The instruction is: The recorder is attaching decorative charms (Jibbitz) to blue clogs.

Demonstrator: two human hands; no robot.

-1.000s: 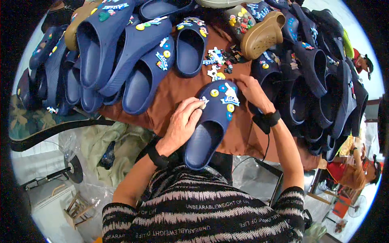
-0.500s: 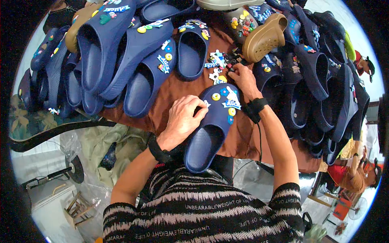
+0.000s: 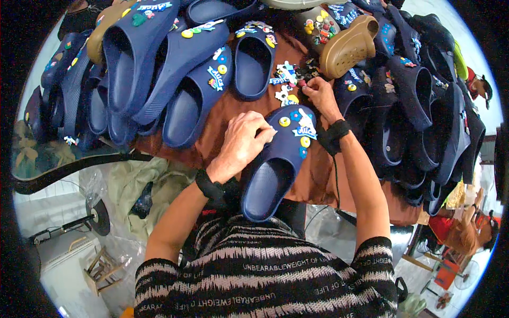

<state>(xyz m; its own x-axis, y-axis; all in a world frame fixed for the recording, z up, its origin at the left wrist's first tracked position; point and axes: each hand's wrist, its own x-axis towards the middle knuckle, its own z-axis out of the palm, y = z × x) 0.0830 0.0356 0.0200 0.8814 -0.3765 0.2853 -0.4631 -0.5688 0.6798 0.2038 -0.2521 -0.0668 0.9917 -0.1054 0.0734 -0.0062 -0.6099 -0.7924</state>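
We hold the navy clog (image 3: 275, 159) steady with our left hand (image 3: 241, 146), palm laid over its near edge and fingers curled down onto the upper, pressing it against the brown cloth (image 3: 222, 114). The clog lies toe away from us, just under and between both hands, with several coloured charms (image 3: 302, 127) already seated on its toe. Our right hand (image 3: 321, 95) is beyond the toe, fingertips pinched together in the loose pile of charms (image 3: 289, 85); whether they have closed on one piece we cannot tell, as the knuckles hide the tips

To do this well, in our judgement, we keep the left hand's pressure firm so the shoe does not slide, pick a single charm rather than a clump, and bring it to an empty hole on the upper

Past the right fingertips stands a tan clog (image 3: 344, 47) with charms, close enough to be knocked. To the left of the left fingers lies a row of navy clogs (image 3: 175, 79), and more dark clogs (image 3: 419, 100) crowd the right side, leaving little free cloth around the pile
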